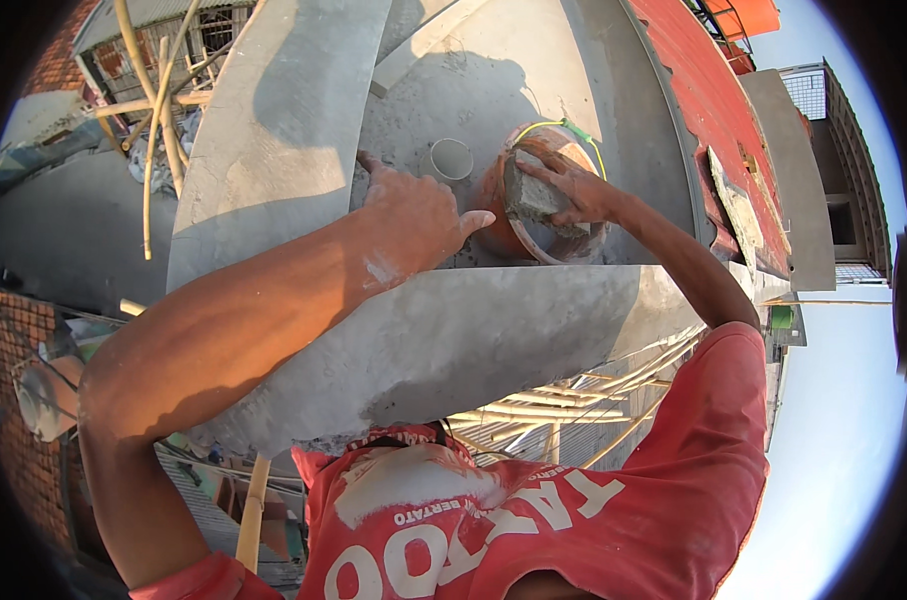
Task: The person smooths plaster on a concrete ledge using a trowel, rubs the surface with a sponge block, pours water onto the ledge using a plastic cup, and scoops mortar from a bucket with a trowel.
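My right hand (569, 185) grips a rough grey block (536, 190), its material unclear, at the mouth of an orange bucket (496, 205). The bucket leans toward me, smeared with grey, and has a yellow-green handle (602, 160). My left hand (414, 212) is empty, over the inner edge of the grey cement wall (474, 325). Its thumb sticks out toward the bucket and one finger reaches forward; the other fingers are partly hidden. Between the hands, a round pale cup or pipe end (452, 160) stands in the grey trough.
A pale straight bar (424, 45) lies at the trough's far end. Red metal roofing (709, 110) slopes along the right. Bamboo poles (159, 110) stand at the far left, and more bamboo (544, 405) lies below the near wall. Beyond the wall's outer sides the ground drops away.
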Demonstrator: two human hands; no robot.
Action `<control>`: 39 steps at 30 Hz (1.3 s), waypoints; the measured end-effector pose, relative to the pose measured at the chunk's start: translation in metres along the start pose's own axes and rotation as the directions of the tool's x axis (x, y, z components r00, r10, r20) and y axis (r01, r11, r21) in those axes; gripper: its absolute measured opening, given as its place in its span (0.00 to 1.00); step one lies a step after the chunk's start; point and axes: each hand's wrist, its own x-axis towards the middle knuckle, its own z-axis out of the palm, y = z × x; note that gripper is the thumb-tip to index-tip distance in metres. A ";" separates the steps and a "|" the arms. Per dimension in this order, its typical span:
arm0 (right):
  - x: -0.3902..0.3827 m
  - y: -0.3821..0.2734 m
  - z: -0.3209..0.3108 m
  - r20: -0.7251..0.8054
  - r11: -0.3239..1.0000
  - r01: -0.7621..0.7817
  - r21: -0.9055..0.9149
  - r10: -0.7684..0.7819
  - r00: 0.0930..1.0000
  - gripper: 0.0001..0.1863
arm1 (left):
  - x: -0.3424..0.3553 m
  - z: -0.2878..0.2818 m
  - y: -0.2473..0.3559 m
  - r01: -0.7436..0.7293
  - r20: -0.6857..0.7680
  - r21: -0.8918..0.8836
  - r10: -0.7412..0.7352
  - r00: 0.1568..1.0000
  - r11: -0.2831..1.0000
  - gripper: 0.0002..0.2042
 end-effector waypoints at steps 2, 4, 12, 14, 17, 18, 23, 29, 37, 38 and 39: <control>-0.004 0.002 -0.021 -0.019 0.998 -0.033 0.057 0.034 0.999 0.52 | 0.000 0.000 0.001 0.015 -0.011 -0.005 -0.015 1.000 1.000 0.36; -0.018 0.014 -0.035 -0.131 0.599 -0.269 0.754 0.539 0.832 0.42 | -0.003 -0.006 0.005 0.044 0.038 -0.012 -0.044 0.998 0.999 0.34; -0.086 0.025 -0.051 0.025 -0.164 0.141 0.976 0.733 0.679 0.29 | 0.001 0.002 0.012 0.023 -0.075 -0.021 -0.024 0.997 1.000 0.33; -0.082 0.024 -0.034 -0.235 0.344 -0.125 0.931 0.824 0.515 0.33 | -0.002 0.003 0.015 -0.006 -0.088 0.019 0.007 0.996 1.000 0.33; -0.079 0.016 -0.049 -0.242 0.596 -0.380 0.707 0.709 0.663 0.37 | -0.005 0.008 0.013 -0.074 -0.163 -0.045 0.066 0.984 0.996 0.34; -0.073 0.016 -0.034 -0.331 0.713 -0.370 0.596 0.638 0.696 0.39 | -0.003 0.008 0.017 -0.091 -0.160 -0.147 0.067 0.985 0.985 0.33; -0.054 0.017 -0.030 -0.485 0.883 -0.430 0.190 0.465 0.741 0.42 | 0.010 0.016 -0.008 -0.616 -0.397 -0.079 0.542 0.741 0.784 0.32; -0.058 0.000 -0.043 -0.448 0.820 -0.494 0.289 0.572 0.688 0.42 | 0.010 0.006 0.013 -0.116 -0.038 -0.615 0.118 0.992 0.780 0.37; -0.070 -0.012 -0.054 -0.452 0.773 -0.539 0.334 0.633 0.628 0.42 | 0.013 0.015 0.015 0.023 0.110 -0.663 0.067 0.992 0.749 0.44; -0.088 -0.013 -0.047 -0.435 0.746 -0.567 0.350 0.665 0.607 0.42 | 0.025 0.017 0.030 -0.014 0.106 -0.661 0.112 0.988 0.751 0.44; -0.088 -0.020 -0.053 -0.462 0.742 -0.553 0.379 0.669 0.582 0.42 | 0.015 0.012 0.026 0.025 0.138 -0.655 0.087 0.987 0.755 0.44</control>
